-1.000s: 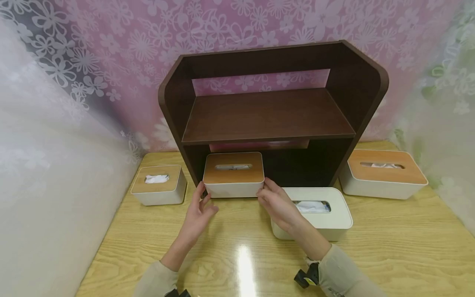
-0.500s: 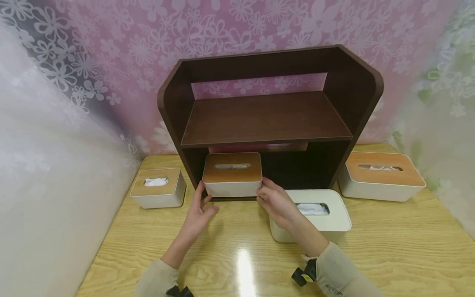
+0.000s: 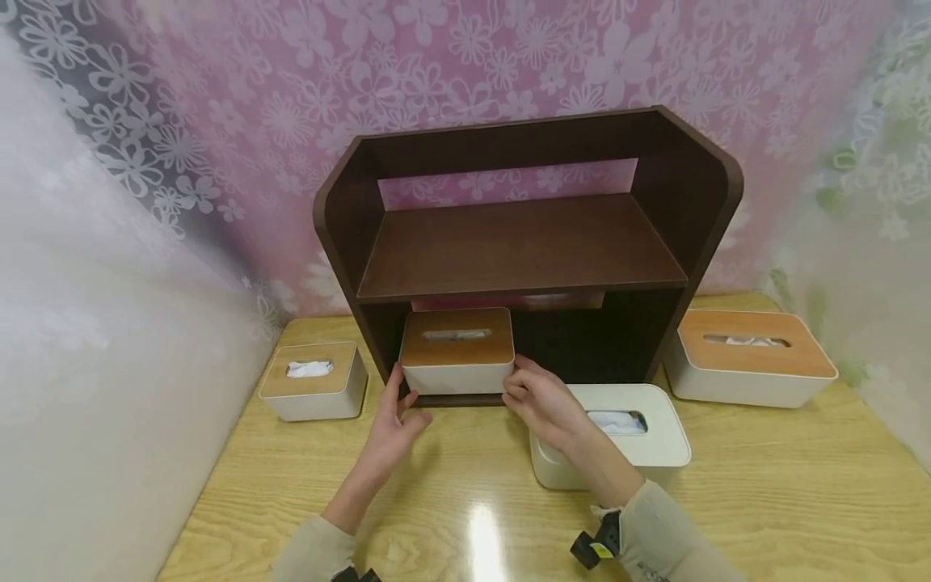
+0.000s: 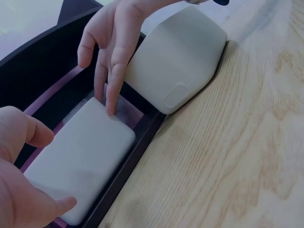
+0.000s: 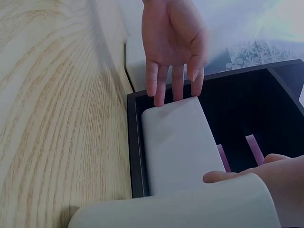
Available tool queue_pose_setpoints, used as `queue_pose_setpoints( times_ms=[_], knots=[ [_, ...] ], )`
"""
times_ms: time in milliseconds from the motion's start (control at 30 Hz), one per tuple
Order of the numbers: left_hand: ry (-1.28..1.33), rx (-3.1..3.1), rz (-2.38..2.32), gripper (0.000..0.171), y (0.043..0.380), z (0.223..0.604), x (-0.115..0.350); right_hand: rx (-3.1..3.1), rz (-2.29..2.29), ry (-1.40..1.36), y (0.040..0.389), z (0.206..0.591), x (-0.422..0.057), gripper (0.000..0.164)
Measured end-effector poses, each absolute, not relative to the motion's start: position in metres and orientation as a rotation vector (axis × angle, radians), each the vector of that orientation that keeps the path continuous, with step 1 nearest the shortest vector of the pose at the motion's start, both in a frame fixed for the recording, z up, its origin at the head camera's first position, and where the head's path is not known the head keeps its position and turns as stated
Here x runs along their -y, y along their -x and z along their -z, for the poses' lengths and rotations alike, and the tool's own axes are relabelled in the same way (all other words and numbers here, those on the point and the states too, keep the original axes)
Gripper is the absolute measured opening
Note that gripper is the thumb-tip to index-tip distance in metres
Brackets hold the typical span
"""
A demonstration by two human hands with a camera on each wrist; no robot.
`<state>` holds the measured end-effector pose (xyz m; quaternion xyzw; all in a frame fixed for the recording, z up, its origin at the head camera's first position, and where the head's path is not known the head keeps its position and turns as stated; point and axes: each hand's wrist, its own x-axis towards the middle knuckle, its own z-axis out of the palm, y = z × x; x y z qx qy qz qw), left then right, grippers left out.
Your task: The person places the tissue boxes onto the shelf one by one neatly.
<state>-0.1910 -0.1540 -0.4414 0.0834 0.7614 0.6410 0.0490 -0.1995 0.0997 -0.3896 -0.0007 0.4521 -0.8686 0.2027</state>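
Observation:
A tissue box [image 3: 457, 339] with a wooden lid and white sides sits in the lower left compartment of the dark brown shelf [image 3: 520, 242]. At its left end, the extended fingers of my left hand [image 3: 389, 436] touch the side near the front corner. My right hand [image 3: 545, 404] has its fingertips against the opposite end. In the left wrist view, the right fingers point down along the box's end, mostly straight. An all-white tissue box [image 3: 647, 416] stands on the table in front of the shelf, partly hidden behind my right hand and forearm.
A small wood-lidded tissue box [image 3: 313, 392] stands left of the shelf. A larger one [image 3: 756, 364] is at its right. The upper shelf board lies close above the lower compartment. Flowered curtains [image 3: 473, 65] hang behind and beside the wooden table [image 3: 291, 477].
The wood-lidded box has slid slightly deeper into the lower compartment, baring the shelf's front bottom edge. Both hands followed it. The head view has tilted up a little.

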Motion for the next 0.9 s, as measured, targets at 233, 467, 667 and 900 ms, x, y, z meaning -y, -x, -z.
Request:
queue_pose_setpoints(
  times_ms=[233,467,667,900],
  knots=[
    [-0.264,-2.327,-1.949,0.090,0.191,0.439,0.154,-1.251,2.429,0.031,0.202,0.391,-0.101,0.078],
    [-0.289,-2.282,-1.963,0.093,0.192,0.441,0.152,-1.233,2.432,0.032,0.203,0.393,-0.101,0.077],
    [-0.261,-2.258,-1.969,0.096,0.194,0.442,0.150,-1.222,2.448,0.021,0.206,0.393,-0.101,0.077],
    [-0.244,-2.274,-1.950,0.097,0.197,0.442,0.150,-1.206,2.464,0.034,0.210,0.396,-0.100,0.077]
  ],
)
